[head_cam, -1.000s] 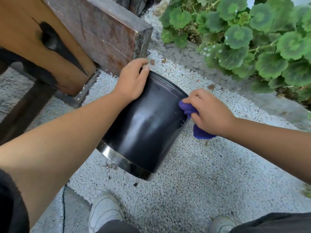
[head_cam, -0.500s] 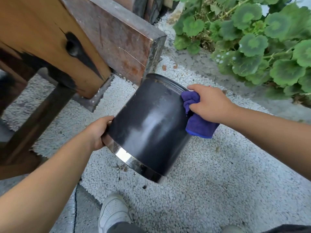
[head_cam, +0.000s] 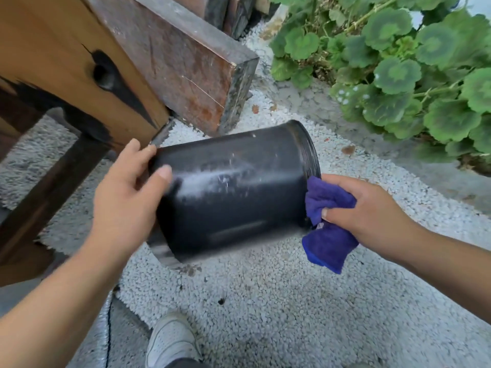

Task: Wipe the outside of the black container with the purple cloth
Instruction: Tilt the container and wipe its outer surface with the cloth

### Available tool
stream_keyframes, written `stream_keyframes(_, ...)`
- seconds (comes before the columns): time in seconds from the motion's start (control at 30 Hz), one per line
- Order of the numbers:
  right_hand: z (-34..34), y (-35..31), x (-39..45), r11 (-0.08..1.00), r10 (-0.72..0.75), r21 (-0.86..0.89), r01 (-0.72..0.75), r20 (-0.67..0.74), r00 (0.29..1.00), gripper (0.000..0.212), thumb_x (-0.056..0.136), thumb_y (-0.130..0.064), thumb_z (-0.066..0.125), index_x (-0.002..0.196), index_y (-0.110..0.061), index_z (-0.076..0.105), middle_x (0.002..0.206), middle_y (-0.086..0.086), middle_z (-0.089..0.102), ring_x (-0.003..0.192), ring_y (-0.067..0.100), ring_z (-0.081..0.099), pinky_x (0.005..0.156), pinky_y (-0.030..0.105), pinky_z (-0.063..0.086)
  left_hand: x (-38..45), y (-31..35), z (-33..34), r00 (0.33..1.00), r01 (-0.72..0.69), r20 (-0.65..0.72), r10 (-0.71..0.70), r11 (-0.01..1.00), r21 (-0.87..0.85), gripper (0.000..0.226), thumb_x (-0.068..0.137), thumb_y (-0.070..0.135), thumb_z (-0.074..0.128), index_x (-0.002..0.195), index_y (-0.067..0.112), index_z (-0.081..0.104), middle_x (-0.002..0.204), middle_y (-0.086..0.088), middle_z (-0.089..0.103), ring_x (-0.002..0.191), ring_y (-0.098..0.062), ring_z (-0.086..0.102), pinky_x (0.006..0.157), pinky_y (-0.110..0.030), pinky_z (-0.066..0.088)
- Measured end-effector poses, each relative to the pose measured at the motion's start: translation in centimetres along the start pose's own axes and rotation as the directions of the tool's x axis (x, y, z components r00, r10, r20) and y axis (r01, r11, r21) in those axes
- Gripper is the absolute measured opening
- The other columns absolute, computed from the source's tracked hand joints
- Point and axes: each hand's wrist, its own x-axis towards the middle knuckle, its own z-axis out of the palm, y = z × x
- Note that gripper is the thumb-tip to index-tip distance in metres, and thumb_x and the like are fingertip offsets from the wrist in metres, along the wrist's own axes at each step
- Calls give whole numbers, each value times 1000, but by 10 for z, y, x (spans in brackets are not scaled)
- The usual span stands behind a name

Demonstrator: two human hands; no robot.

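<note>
The black container (head_cam: 233, 192) is held in the air, lying almost on its side, rim to the right and metal-banded base to the left. Dusty white streaks mark its upper side. My left hand (head_cam: 125, 197) grips the base end, thumb across the wall. My right hand (head_cam: 364, 211) holds the bunched purple cloth (head_cam: 328, 232) against the container's right end, just below the rim. Part of the cloth hangs loose under my hand.
White gravel (head_cam: 279, 301) covers the ground below. Thick wooden beams (head_cam: 183, 57) and an orange wooden block (head_cam: 61, 62) stand close at the upper left. Green leafy plants (head_cam: 403, 75) fill the upper right. My white shoe (head_cam: 170, 341) is at the bottom.
The container has tipped from a slanted pose to nearly horizontal. My left hand moved from the rim to the base end. My right hand with the cloth slid down along the rim side.
</note>
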Motion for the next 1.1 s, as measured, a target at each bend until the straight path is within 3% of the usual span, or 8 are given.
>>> stream_keyframes(0.13,0,13,-38,936,36,-348,43,217,976,54,74,-3,72,106,-47,64,90,-16,71,77,2,67,67,21,54,-50,-27,-1,972,-228,76,221,968,100,77,91,64,41,148,12,38,161,-6,23,149,-2,16,115,-11,13)
stream_keyframes(0.23,-6,16,-51,857,43,-498,129,320,946,42,76,-21,65,110,-41,55,87,-12,64,79,4,61,73,36,53,-62,-31,-10,947,-320,65,313,930,179,69,95,57,39,137,4,50,148,-17,45,141,-27,38,117,-28,25)
stream_keyframes(0.3,-10,12,-50,809,22,-558,186,344,939,57,77,-24,65,123,-50,45,92,-22,62,82,-3,60,71,25,52,-53,-18,-15,923,-384,95,373,879,282,57,93,49,45,123,3,61,130,-19,59,127,-33,49,111,-40,33)
stream_keyframes(0.4,-15,3,-49,847,-81,-499,185,223,971,83,71,-25,71,131,-60,27,107,-45,55,93,-20,56,77,5,43,-37,8,-4,867,-497,263,424,774,392,51,90,45,48,118,7,65,124,-14,64,119,-34,57,100,-56,41)
stream_keyframes(0.53,-19,-20,-38,848,-238,-483,218,22,971,50,71,-25,70,102,-53,42,95,-13,62,84,12,63,75,40,49,-16,33,16,866,-499,276,417,742,448,43,91,43,45,112,12,67,98,-14,61,96,-37,57,84,-53,46)
stream_keyframes(0.7,-23,-65,-12,810,-324,-530,252,-46,945,23,75,-41,72,95,-42,61,94,4,66,90,21,64,83,48,51,-9,30,23,865,-502,250,435,749,432,36,92,38,47,99,8,67,84,-14,52,86,-37,53,76,-48,46)
stream_keyframes(1.0,56,-115,22,143,-260,-788,598,553,791,26,91,-44,46,104,-29,62,105,-3,55,89,26,56,64,35,47,-7,24,26,866,-499,250,433,775,388,37,91,41,45,101,10,63,92,-16,55,93,-38,52,81,-50,46)
stream_keyframes(1.1,60,-108,38,123,-255,-782,611,571,781,27,93,-49,44,106,-33,61,107,-6,55,94,25,57,62,38,49,-5,23,26,867,-497,239,437,775,389,37,92,43,44,100,12,63,94,-15,56,92,-37,51,79,-49,46)
